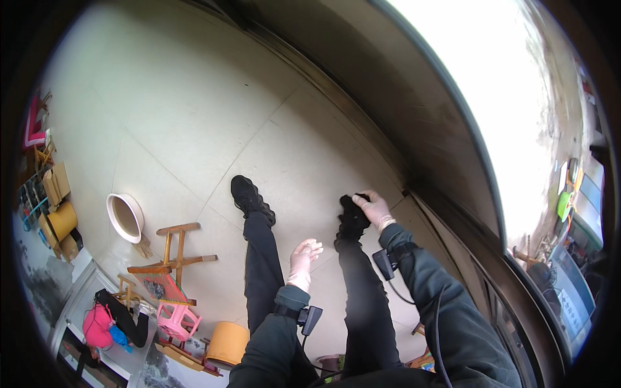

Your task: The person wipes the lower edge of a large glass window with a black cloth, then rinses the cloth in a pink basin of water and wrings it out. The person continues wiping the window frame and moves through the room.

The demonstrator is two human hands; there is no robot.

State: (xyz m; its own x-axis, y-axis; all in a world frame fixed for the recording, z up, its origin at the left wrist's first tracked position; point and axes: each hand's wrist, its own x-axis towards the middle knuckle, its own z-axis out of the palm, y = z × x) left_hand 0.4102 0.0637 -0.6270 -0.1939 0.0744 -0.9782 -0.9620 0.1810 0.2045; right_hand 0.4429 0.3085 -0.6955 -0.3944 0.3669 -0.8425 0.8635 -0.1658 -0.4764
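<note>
My left hand (pixel 304 262) wears a thin whitish glove. It hangs above the floor between my legs, its fingers loosely bent and nothing visible in them. A similar glove covers my right hand (pixel 376 209), which overlaps my black right shoe (pixel 351 220) in the view. Its fingertips lie against the dark shoe, so I cannot tell whether it holds anything or touches the shoe. My left shoe (pixel 250 196) is flat on the pale tiled floor (pixel 194 121). Small dark devices are strapped at my left wrist (pixel 309 317) and right wrist (pixel 384 264), with cables running from them.
A brown-framed door (pixel 427 199) curves along my right. To the left stand a white-rimmed tub (pixel 112 218), a wooden folding stool (pixel 177 259), a pink plastic stool (pixel 178 321) and a yellow cylindrical container (pixel 228 342). A person in pink (pixel 99 325) is at the lower left, near cardboard boxes (pixel 57 183).
</note>
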